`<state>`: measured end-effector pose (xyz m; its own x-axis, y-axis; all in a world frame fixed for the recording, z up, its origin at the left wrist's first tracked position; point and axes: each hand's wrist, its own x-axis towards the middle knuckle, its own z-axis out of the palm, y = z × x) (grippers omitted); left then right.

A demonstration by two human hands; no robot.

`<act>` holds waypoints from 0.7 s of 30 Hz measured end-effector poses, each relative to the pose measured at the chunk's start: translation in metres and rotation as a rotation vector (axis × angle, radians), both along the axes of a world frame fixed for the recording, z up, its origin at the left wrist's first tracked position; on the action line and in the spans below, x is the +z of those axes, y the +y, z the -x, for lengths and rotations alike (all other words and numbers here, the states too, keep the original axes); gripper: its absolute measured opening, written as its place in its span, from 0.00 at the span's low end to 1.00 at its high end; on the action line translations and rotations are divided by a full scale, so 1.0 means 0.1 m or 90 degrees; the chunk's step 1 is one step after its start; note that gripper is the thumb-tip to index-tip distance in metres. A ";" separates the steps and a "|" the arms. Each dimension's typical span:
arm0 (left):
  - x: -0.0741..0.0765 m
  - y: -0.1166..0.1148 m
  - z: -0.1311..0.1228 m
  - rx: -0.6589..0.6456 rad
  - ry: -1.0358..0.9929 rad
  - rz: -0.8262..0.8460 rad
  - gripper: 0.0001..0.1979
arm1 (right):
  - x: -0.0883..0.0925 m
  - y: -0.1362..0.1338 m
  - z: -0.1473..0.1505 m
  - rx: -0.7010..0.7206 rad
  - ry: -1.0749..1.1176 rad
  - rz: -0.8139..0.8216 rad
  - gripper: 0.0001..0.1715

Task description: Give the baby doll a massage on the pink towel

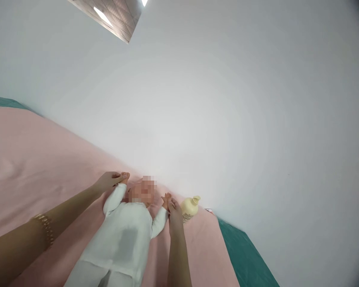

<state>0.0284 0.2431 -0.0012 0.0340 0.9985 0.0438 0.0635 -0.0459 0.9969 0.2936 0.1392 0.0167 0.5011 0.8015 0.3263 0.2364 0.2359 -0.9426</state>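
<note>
A baby doll in white long-sleeved clothes lies on its back on a pink sheet, both arms raised beside its head. My left hand pinches the doll's small hand on the left side, fingers closed around it near the wrist. On the other side, my right hand has its fingers closed on the doll's other hand, whose small fingers point up. Just right of my right hand stands a pale yellow pump bottle, partly covered by that hand. The doll's lower legs fall outside the view.
A plain white wall rises directly behind the sheet. Dark green surface shows beyond the sheet's right edge. A small red-and-white item lies by the wall, past the bottle. High on the wall hangs a mirror-like panel.
</note>
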 end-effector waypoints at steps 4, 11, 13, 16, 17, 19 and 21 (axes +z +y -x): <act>0.18 -0.27 0.12 0.070 -0.041 0.000 0.24 | 0.08 -0.23 -0.18 -0.010 0.007 -0.025 0.40; 0.24 -0.94 0.29 0.125 -0.104 -0.047 0.30 | 0.05 -1.08 -0.17 -0.107 -0.031 0.057 0.37; 0.16 -1.14 0.33 0.164 -0.103 -0.057 0.30 | 0.00 -1.30 -0.09 -0.146 -0.029 0.094 0.37; 0.01 -1.44 0.39 0.218 -0.056 -0.090 0.25 | -0.11 -1.58 0.03 -0.210 -0.018 0.151 0.37; -0.04 -1.53 0.41 0.230 -0.029 -0.100 0.24 | -0.16 -1.67 0.07 -0.223 -0.015 0.170 0.38; -0.11 -1.72 0.44 0.253 0.028 -0.092 0.24 | -0.26 -1.83 0.15 -0.230 -0.010 0.193 0.40; -0.15 -1.90 0.47 0.272 0.069 -0.046 0.25 | -0.35 -1.96 0.24 -0.219 -0.004 0.196 0.44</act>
<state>-0.0186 0.0534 -0.0166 -0.3731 0.9182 0.1332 0.1954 -0.0626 0.9787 0.2691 -0.0573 -0.0188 0.7539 0.6488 0.1030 0.2578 -0.1480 -0.9548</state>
